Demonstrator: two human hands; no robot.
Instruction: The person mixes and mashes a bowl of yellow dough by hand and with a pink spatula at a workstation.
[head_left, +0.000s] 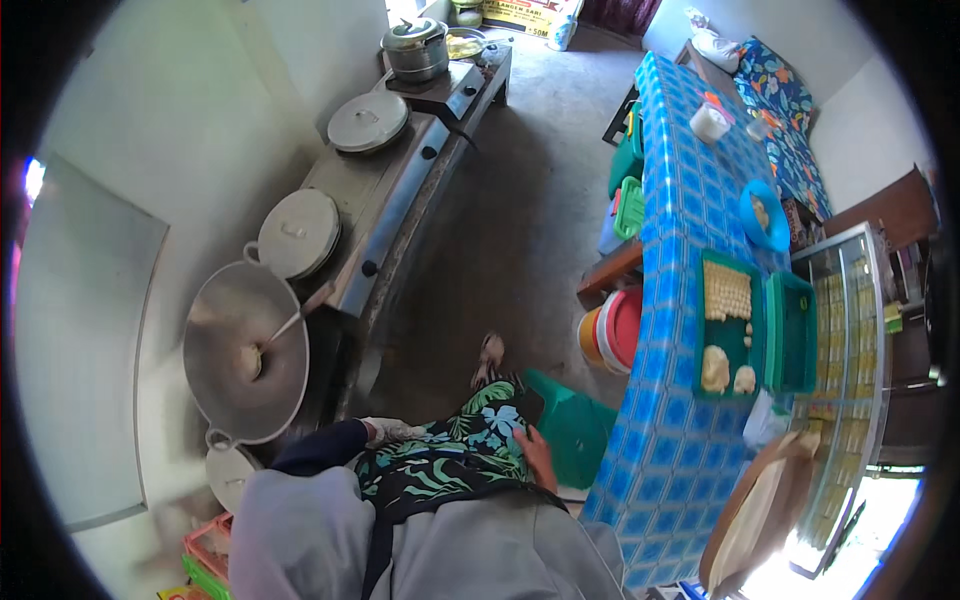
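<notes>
My left hand (397,432), dusted whitish, lies on the dark leaf-patterned cloth (455,445) over my lap, fingers stretched out. Against the other side of the same cloth rests my right hand (538,457), its fingers partly showing and spread. I see nothing held in either hand. Left of me a large wok (225,310) has a long-handled ladle (275,340) lying in it. To my right, a green tray (712,385) on the table carries rows of small pale dough pieces (727,290) and two bigger dough lumps (715,369).
A stove counter (385,230) runs along the left wall with lidded pans (298,232) and a steel pot (415,52). The right table has a blue checked cloth (665,440), a blue bowl (764,215) and a round wooden board (765,510). Buckets (622,330) and a green stool (570,425) stand low.
</notes>
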